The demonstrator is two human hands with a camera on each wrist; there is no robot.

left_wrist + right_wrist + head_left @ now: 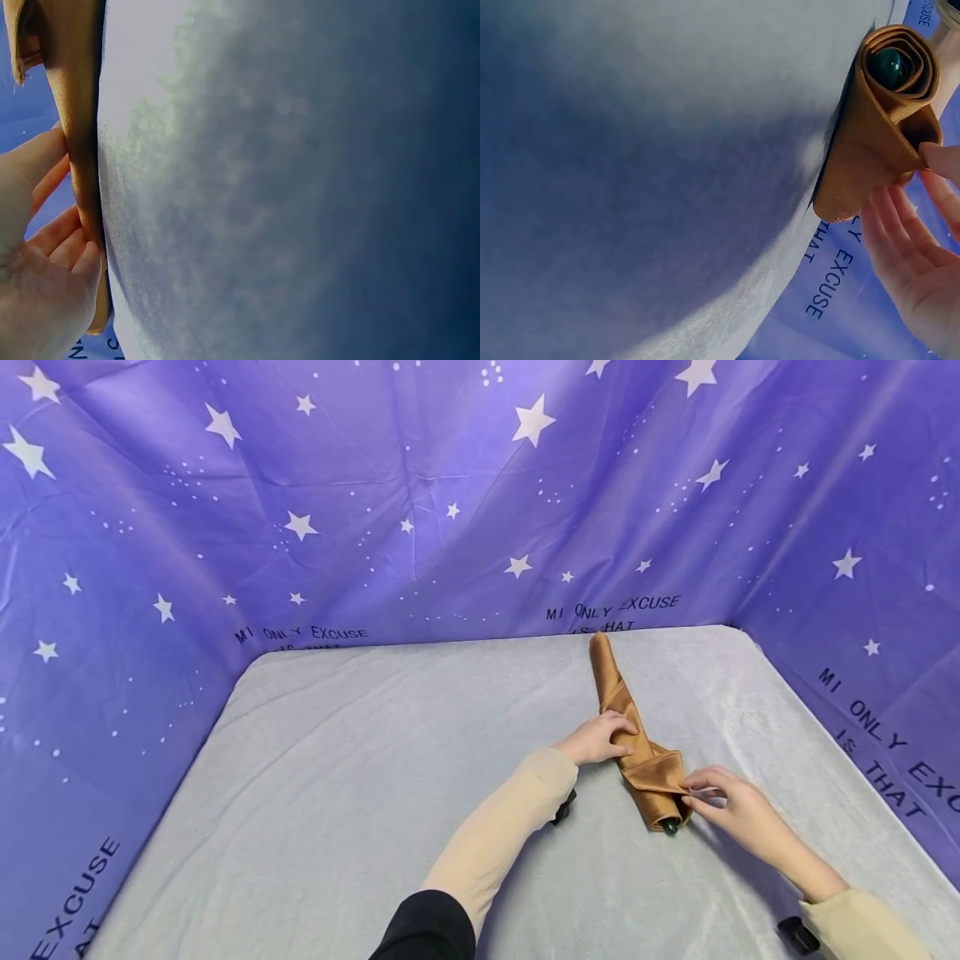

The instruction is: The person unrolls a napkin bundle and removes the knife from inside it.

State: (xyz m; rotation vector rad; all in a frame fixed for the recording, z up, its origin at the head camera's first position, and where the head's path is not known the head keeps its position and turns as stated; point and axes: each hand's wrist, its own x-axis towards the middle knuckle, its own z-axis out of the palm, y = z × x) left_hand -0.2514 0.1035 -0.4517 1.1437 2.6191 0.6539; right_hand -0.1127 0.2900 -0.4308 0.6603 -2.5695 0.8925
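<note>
A brown satin-like cloth (643,777), rolled into a long tube, lies on the table. At its near end a dark green, glossy rounded tip (670,827) shows inside the roll; in the right wrist view this green tip (887,66) sits within spiralling layers. My left hand (596,739) rests on the middle of the roll, thumb and fingers spread along it. Between thumb and fingertips, my right hand (738,806) pinches a loose corner of the cloth at the near right. Whatever lies deeper inside the roll is hidden.
A pale grey velvety cover lies over the table (300,793). Purple star-printed curtains (420,527) hang behind it and at both sides, and the roll's far end comes close to the back curtain.
</note>
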